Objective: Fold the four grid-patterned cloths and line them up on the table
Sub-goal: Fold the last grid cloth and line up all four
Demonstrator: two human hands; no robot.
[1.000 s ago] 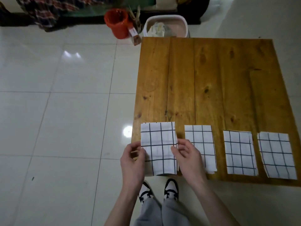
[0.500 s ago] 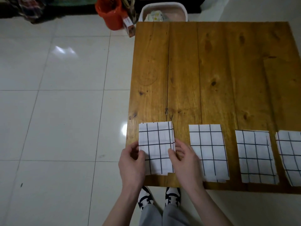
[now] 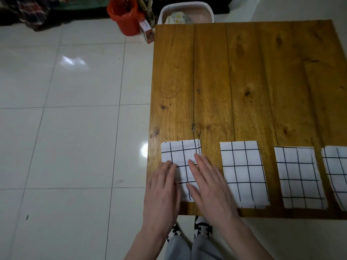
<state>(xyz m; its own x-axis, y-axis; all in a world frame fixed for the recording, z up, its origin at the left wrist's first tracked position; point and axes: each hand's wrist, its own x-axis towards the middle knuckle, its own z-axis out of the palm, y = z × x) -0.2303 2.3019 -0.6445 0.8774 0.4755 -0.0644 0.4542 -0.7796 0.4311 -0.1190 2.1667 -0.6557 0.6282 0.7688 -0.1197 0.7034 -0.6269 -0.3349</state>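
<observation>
Two flat hands press leftmost cloth | long axis front-to-back

Four folded cloths lie in a row along the near edge of the desk, each apart from its neighbour. Leftmost cloth sits at the near left corner; second cloth to its right; third cloth further right; fourth cloth at the right frame edge, partly cut off. Left hand and right hand lie flat side by side on the leftmost cloth. Beyond the far left corner, on the floor, stand a bucket and, right of it, a basin.
</observation>
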